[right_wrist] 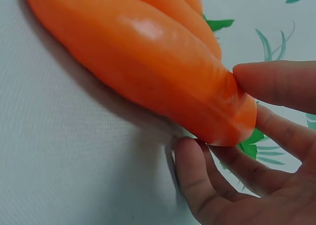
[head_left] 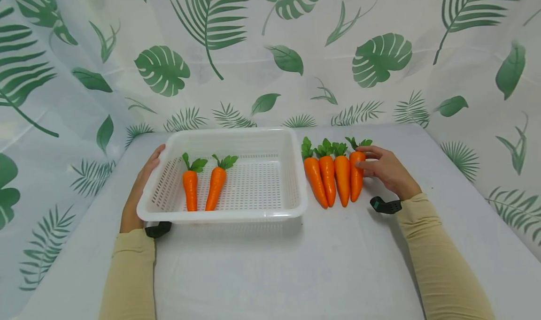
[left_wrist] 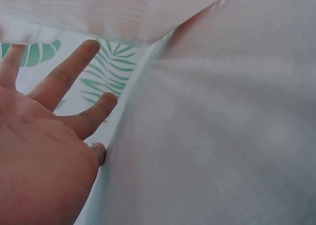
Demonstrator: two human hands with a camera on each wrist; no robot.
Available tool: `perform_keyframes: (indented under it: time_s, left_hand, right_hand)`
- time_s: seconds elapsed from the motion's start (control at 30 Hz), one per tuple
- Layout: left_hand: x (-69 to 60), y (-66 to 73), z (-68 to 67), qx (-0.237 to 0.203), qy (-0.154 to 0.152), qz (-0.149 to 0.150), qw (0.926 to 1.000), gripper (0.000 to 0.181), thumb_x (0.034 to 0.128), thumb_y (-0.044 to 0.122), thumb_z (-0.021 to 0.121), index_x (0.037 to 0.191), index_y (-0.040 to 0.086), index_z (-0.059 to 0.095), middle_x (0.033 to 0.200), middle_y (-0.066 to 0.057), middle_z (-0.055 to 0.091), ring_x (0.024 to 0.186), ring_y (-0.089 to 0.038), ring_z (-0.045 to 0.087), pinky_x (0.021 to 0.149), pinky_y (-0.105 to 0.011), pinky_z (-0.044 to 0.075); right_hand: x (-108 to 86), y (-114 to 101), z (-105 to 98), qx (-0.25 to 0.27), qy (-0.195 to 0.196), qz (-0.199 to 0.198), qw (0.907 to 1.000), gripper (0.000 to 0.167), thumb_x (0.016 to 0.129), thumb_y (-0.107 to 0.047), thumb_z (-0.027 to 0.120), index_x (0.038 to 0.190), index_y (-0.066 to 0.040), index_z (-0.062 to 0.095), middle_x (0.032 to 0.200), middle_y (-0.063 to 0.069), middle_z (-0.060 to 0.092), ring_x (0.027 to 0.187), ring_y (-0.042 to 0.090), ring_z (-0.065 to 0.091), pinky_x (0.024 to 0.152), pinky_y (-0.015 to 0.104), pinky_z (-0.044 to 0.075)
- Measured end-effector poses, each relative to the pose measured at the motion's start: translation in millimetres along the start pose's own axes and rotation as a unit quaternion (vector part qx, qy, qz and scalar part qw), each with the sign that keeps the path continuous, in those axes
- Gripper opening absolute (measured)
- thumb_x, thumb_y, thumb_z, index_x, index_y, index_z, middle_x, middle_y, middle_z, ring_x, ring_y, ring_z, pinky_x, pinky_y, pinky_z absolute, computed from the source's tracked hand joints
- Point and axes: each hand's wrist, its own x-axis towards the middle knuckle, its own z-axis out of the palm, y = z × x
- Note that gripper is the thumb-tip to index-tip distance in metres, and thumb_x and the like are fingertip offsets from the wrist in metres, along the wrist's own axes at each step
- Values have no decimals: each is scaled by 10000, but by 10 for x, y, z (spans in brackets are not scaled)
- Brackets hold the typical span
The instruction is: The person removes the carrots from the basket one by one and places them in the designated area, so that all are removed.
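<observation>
A white plastic basket (head_left: pixel 228 215) with perforated walls stands on the table, two orange carrots with green leaf tops lying inside: one carrot (head_left: pixel 190 188) at the left, another carrot (head_left: pixel 216 186) beside it. My left hand (head_left: pixel 137 191) rests along the basket's left side; in the left wrist view its fingers (left_wrist: pixel 64 77) are spread and mostly straight beneath the rim. Right of the basket, several carrots (head_left: pixel 327 179) lie in a row. My right hand (head_left: pixel 386 170) pinches the rightmost carrot (right_wrist: pixel 148 62) near its leafy end, thumb and fingers on either side.
A white cloth covers the table (head_left: pixel 270 273). Behind and at both sides hangs a white curtain (head_left: pixel 236 95) printed with green leaves. The row of carrots lies close to the basket's right wall. Each wrist carries a black strap device (head_left: pixel 385 205).
</observation>
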Motion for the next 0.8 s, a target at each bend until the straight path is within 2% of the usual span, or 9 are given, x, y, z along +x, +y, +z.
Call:
perform_keyframes:
  time_s: [0.1, 0.23, 0.37, 0.43, 0.6, 0.8]
  left_hand:
    - [-6, -7, 2, -46, 3, -14, 10000, 581, 1187, 301, 269, 1734, 181, 116, 1488, 138, 496, 1359, -37, 484, 1125, -230, 407]
    - [-3, -34, -8, -173, -14, 48, 9998, 543, 1185, 300, 281, 1714, 224, 188, 1467, 144, 524, 1334, -32, 511, 1081, -211, 437]
    - [14, -57, -21, -329, -81, 283, 9990, 454, 1180, 246, 273, 1632, 242, 313, 1403, 155, 590, 1282, -28, 548, 1032, -199, 458]
    - [18, -61, -24, -339, -114, 331, 9988, 443, 1179, 238, 269, 1619, 243, 322, 1391, 164, 595, 1275, -23, 548, 1025, -194, 452]
    - [-3, -51, -2, -274, -15, 251, 9993, 481, 1181, 258, 281, 1661, 221, 276, 1414, 150, 579, 1284, -28, 544, 1026, -197, 457]
    - [-25, -24, 39, -203, 133, 137, 9996, 519, 1184, 268, 280, 1698, 204, 238, 1456, 97, 546, 1280, -62, 553, 1015, -219, 488]
  right_hand:
    - [0, 8, -2, -147, 61, 6, 9999, 636, 1078, -198, 637, 1631, -1, 392, 1630, 334, 335, 988, 231, 654, 915, 275, 564]
    - [-6, 10, 1, -272, 84, 12, 9996, 642, 1076, -216, 639, 1630, -4, 395, 1590, 344, 384, 825, 201, 632, 842, 256, 543]
    - [-8, 3, 14, -376, 88, 29, 9993, 652, 1075, -237, 645, 1634, -13, 395, 1553, 346, 428, 847, 227, 619, 838, 271, 529]
    - [-6, 0, 22, -413, 94, 27, 9991, 652, 1076, -242, 646, 1635, -17, 397, 1545, 344, 442, 880, 246, 614, 845, 280, 524]
    - [-4, -2, 34, -461, 83, 62, 9989, 649, 1079, -250, 642, 1635, -21, 399, 1547, 339, 450, 939, 278, 599, 850, 298, 513]
    - [-4, 7, 27, -459, 66, 121, 9989, 653, 1084, -272, 634, 1642, -33, 392, 1554, 341, 437, 908, 280, 592, 875, 349, 492]
